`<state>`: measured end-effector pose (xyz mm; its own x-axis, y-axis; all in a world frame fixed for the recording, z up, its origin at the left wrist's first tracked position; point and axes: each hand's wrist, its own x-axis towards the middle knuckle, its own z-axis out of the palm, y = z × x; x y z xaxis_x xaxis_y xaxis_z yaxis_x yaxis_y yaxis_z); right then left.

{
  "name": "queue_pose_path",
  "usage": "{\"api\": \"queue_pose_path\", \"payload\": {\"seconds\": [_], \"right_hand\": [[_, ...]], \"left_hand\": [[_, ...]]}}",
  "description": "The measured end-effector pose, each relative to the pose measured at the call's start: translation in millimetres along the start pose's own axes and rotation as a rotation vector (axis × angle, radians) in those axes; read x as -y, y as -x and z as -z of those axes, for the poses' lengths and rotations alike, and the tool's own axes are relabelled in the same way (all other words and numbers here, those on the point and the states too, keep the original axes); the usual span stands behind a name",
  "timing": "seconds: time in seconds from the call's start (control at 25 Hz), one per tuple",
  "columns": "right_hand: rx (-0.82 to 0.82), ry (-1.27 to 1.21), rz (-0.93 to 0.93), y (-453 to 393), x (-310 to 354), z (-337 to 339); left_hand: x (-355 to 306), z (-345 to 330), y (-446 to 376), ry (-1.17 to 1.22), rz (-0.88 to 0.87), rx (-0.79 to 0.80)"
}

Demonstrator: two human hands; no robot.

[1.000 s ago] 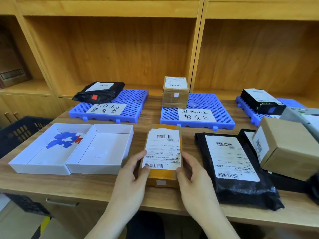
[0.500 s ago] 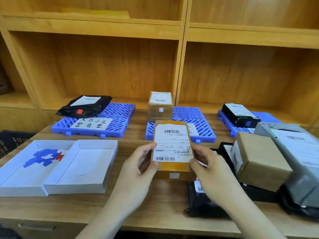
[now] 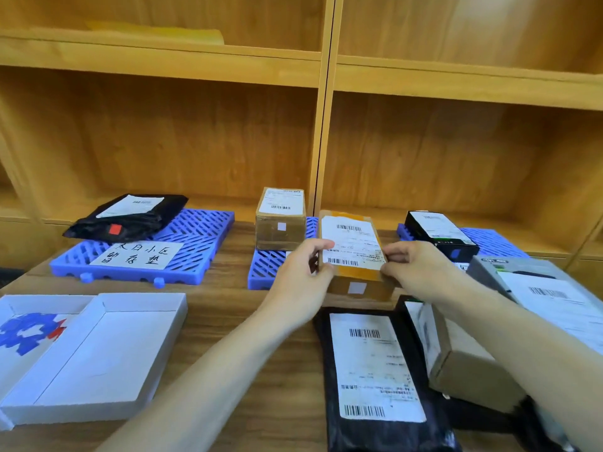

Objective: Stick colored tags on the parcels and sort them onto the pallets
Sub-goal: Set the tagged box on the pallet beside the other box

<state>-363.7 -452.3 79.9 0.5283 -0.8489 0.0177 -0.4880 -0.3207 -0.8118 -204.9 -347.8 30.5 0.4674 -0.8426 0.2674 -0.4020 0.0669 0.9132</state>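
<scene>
Left hand and right hand each curl round one side of a tan parcel, holding it above the middle blue pallet. Parcel top: white shipping label with barcodes, print too small to read. Near face: small white tag. On same pallet, just left: brown box, white tag on front. Left pallet carries handwritten sign, Chinese characters, and black bag with red tag. Right pallet: black box. On the wooden surface: black labelled bag; white tray beside blue tags.
</scene>
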Motion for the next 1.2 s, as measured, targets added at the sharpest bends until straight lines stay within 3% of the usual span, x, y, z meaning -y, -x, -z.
{"api": "queue_pose_path", "payload": {"seconds": [0.6, 1.2], "right_hand": [[0.035, -0.068, -0.244, -198.4, -31.2, -8.8], [0.105, -0.014, -0.288, -228.6, -45.9, -29.6]], "left_hand": [[49.9, -54.0, -143.7, -0.097, 0.21, -0.051], [73.6, -60.9, -172.2, -0.235, 0.206, -0.022]]}}
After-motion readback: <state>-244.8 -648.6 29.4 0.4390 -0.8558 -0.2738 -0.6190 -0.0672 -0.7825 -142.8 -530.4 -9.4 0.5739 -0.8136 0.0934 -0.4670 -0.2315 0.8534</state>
